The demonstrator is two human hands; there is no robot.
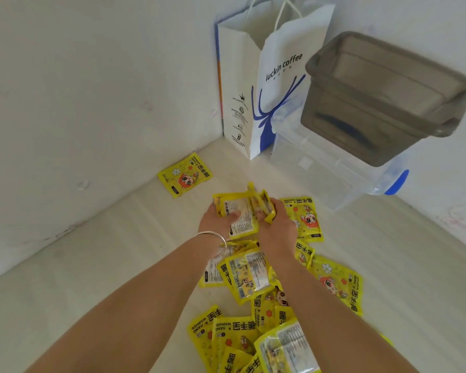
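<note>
Several yellow hand-warmer packets (249, 281) lie scattered on the pale floor in front of me. My left hand (215, 220), with a silver bangle on the wrist, holds a packet (242, 215) from below, its printed back facing up. My right hand (276, 224) grips a small bunch of packets (261, 201) standing on edge against that one. One packet (184, 175) lies alone by the left wall.
A white and blue paper bag (253, 84) stands open in the corner. Beside it a grey lidded plastic box (382, 100) sits on a clear plastic box (331, 168) with a blue latch. White walls close in on the left and right.
</note>
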